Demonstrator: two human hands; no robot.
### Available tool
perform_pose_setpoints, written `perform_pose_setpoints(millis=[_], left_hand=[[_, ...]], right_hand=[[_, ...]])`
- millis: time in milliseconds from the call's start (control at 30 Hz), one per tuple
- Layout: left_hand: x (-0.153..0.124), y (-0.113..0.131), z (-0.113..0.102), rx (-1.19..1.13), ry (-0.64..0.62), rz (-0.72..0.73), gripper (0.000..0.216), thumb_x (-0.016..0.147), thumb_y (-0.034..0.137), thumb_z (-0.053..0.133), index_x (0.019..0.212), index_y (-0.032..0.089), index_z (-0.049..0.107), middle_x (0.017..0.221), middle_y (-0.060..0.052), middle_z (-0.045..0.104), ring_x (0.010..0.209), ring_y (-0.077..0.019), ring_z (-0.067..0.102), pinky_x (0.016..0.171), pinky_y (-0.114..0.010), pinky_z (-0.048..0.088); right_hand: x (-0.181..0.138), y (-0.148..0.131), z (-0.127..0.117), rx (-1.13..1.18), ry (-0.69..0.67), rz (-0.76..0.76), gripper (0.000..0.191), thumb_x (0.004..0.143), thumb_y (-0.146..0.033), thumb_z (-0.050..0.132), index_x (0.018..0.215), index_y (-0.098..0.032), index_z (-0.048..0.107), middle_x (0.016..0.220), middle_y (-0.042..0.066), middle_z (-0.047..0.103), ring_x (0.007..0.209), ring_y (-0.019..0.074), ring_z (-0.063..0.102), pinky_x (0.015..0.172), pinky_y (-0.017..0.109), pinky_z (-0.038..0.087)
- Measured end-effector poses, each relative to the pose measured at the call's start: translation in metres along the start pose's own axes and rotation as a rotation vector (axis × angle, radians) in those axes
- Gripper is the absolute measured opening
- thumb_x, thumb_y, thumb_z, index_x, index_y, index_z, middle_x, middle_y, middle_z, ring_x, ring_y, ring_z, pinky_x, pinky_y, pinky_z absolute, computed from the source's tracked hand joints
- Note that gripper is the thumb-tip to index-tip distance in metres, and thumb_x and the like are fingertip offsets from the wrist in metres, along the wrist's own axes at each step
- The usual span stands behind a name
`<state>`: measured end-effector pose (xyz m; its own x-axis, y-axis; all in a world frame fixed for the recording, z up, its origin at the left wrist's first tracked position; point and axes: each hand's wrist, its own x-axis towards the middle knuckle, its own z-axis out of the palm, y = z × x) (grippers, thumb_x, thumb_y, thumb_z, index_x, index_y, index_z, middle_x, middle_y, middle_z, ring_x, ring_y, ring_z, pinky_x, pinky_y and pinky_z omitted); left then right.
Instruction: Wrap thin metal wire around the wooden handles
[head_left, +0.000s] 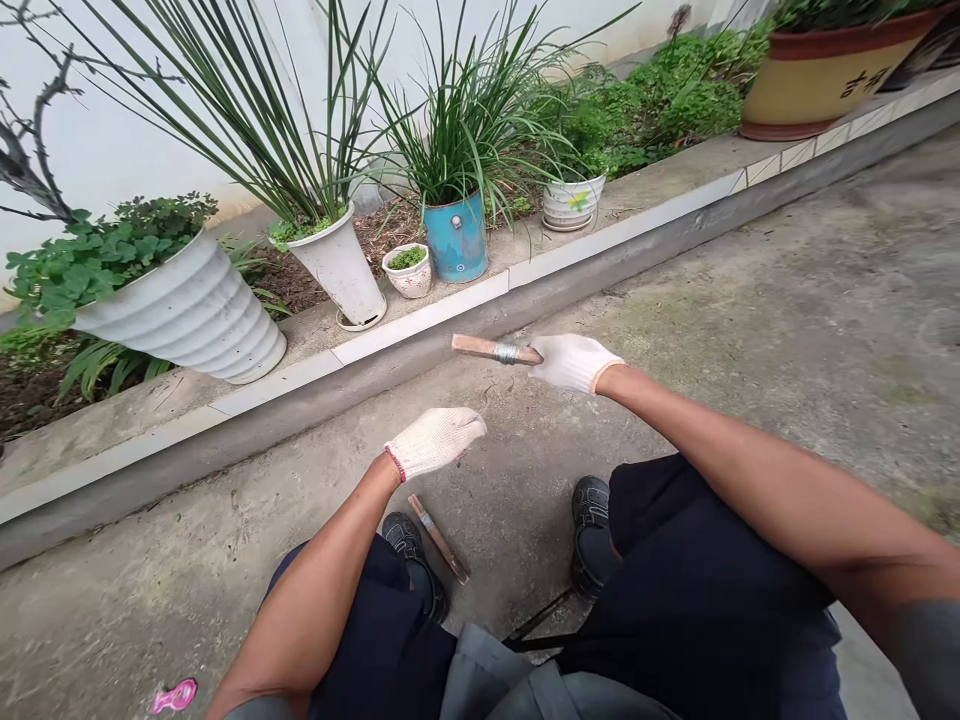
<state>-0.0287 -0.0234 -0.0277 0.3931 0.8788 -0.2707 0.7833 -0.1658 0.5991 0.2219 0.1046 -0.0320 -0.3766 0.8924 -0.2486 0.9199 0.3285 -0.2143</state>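
In a white knit glove, my right hand is closed around one end of a short wooden stick. Silvery wire is wound in a tight band about the stick, close to my fingers. My left hand, gloved too, is lower and to the left, its fingertips pinched together. A faint thin strand shows at those fingertips; it looks like wire, and most of it is too fine to follow. A second wooden stick, also with a wrapped band, lies on the concrete beside my left shoe.
A raised tiled ledge crosses in front of me. On it stand a ribbed white pot, a tall white pot, a small pot, a blue pot and others. A pink object lies on the ground at lower left.
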Motion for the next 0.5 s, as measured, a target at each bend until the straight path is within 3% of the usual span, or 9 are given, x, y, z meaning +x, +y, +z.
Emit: perform_pose_setpoints(millis=[100, 200, 300, 400, 500], left_hand=[[-0.002, -0.001, -0.004, 0.033, 0.033, 0.026, 0.043, 0.104, 0.049, 0.041, 0.091, 0.019, 0.069, 0.077, 0.001, 0.068, 0.068, -0.0150, 0.061, 0.066, -0.024, 0.042], [-0.002, -0.002, -0.006, 0.064, 0.053, 0.021, 0.042, 0.104, 0.047, 0.040, 0.100, 0.019, 0.072, 0.091, -0.001, 0.073, 0.073, -0.0151, 0.062, 0.070, -0.023, 0.044], [-0.002, -0.002, -0.005, 0.083, 0.048, -0.004, 0.043, 0.104, 0.045, 0.041, 0.100, 0.019, 0.074, 0.086, -0.001, 0.073, 0.074, -0.0162, 0.063, 0.073, -0.023, 0.045], [-0.002, 0.000, -0.004, 0.057, 0.010, -0.012, 0.041, 0.103, 0.045, 0.043, 0.098, 0.020, 0.076, 0.080, 0.000, 0.071, 0.073, -0.0162, 0.063, 0.074, -0.023, 0.046], [-0.001, -0.001, -0.003, -0.002, -0.020, 0.003, 0.040, 0.102, 0.046, 0.043, 0.097, 0.021, 0.074, 0.083, 0.001, 0.071, 0.072, -0.0155, 0.062, 0.074, -0.024, 0.047]], right_hand=[[-0.004, -0.005, 0.011, -0.212, -0.208, -0.034, 0.027, 0.079, -0.024, 0.064, 0.104, -0.021, 0.072, 0.090, 0.013, 0.072, 0.078, 0.0265, 0.066, 0.069, 0.035, 0.043], [-0.019, -0.019, 0.025, -0.323, -0.440, -0.300, 0.018, 0.071, -0.018, 0.068, 0.088, -0.020, 0.072, 0.078, 0.007, 0.068, 0.069, 0.0221, 0.063, 0.065, 0.033, 0.040], [-0.036, -0.031, 0.033, -0.201, -0.603, -0.592, 0.013, 0.068, -0.026, 0.072, 0.078, -0.020, 0.067, 0.066, 0.000, 0.060, 0.062, 0.0160, 0.055, 0.061, 0.029, 0.036], [-0.047, -0.034, 0.025, -0.031, -0.646, -0.734, 0.019, 0.070, -0.035, 0.072, 0.077, -0.020, 0.062, 0.063, -0.004, 0.056, 0.060, 0.0130, 0.052, 0.058, 0.027, 0.032], [-0.051, -0.030, 0.008, 0.089, -0.576, -0.750, 0.022, 0.072, -0.039, 0.070, 0.078, -0.020, 0.061, 0.065, -0.005, 0.056, 0.061, 0.0117, 0.051, 0.057, 0.026, 0.031]])
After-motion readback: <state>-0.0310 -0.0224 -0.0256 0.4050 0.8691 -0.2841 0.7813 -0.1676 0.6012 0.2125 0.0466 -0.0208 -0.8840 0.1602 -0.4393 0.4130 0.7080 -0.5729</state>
